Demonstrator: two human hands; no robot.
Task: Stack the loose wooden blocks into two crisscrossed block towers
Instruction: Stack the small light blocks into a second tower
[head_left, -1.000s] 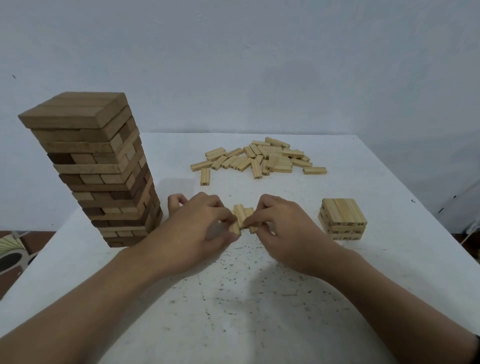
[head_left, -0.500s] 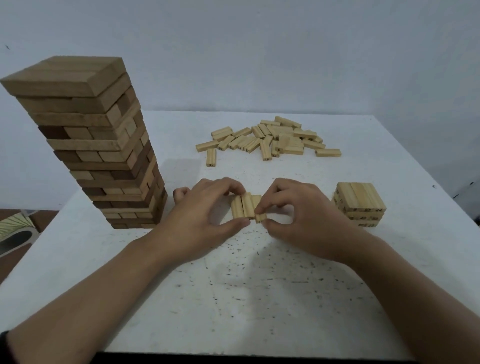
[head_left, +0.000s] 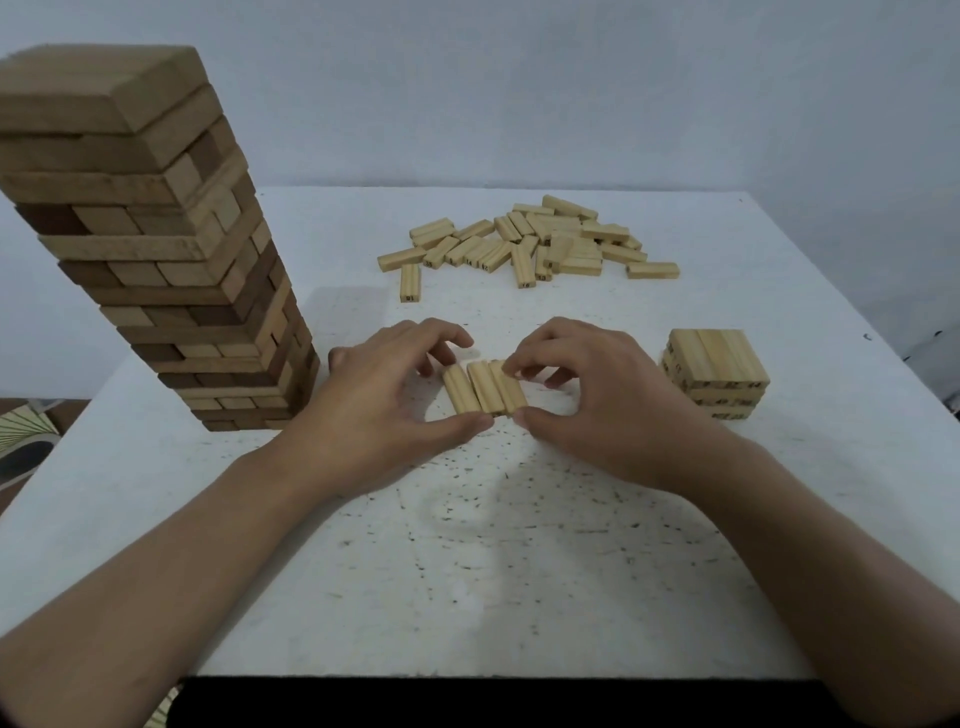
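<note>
1. A row of three blocks (head_left: 485, 389) is laid flat on the worktop (head_left: 519, 545), between the tall tower (head_left: 156, 249) and the short tower (head_left: 717, 374).
2. The row's right side is pinched end to end by the right-hand grip (head_left: 597, 395). The near ends are touched by the thumb of the left-hand grip (head_left: 379, 405). Whether its curled fingers make contact cannot be told.
3. The leftmost block is set slightly apart, so it could be dropped or skewed if the row is squeezed unevenly.
4. The tall tower could be toppled by a wide left-arm swing.

A white, dark-speckled table (head_left: 467, 571) stands before a plain pale wall (head_left: 519, 78) in soft light.
</note>
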